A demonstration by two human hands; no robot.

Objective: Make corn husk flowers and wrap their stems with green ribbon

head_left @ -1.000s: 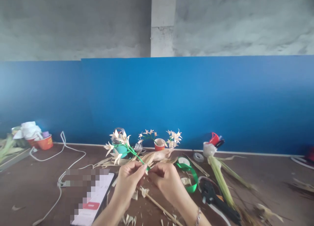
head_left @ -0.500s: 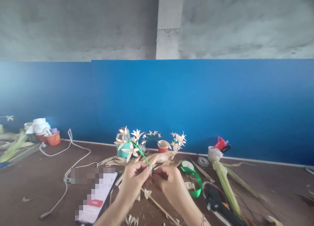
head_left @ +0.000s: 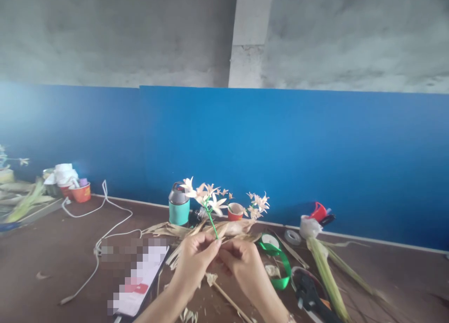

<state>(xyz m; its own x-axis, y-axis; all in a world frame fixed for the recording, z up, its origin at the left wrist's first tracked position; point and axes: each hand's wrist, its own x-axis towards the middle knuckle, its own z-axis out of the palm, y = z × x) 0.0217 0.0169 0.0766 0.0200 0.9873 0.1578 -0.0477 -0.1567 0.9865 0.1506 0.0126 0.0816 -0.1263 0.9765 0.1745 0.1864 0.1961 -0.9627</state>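
My left hand (head_left: 199,255) is closed in a pinch around the green stem of a spray of pale, star-shaped flowers (head_left: 216,204). The spray rises from the thumb and forefinger, leaning a little to the left. My right hand (head_left: 238,260) is closed too, its fingertips pressed together right beside the left thumb. What those fingertips grip is hidden behind them. Under the hands lie dry husk strips (head_left: 228,228) and a thin stick (head_left: 229,297). Just right of my right hand is a loop of green ribbon (head_left: 282,282) with its spool (head_left: 270,241).
Behind the hands stand a teal-and-grey bottle (head_left: 179,211) and an orange-red cup (head_left: 235,214) near more flowers (head_left: 258,204). A phone (head_left: 140,281) and white cable (head_left: 112,234) lie left. On the right are a tape roll (head_left: 293,237), a black-handled tool (head_left: 310,290) and green husks (head_left: 326,276).
The flower spray has turned and swung to the right, its stem now steeper. Both hands stay close together in a pinch. The whole view has shifted slightly.
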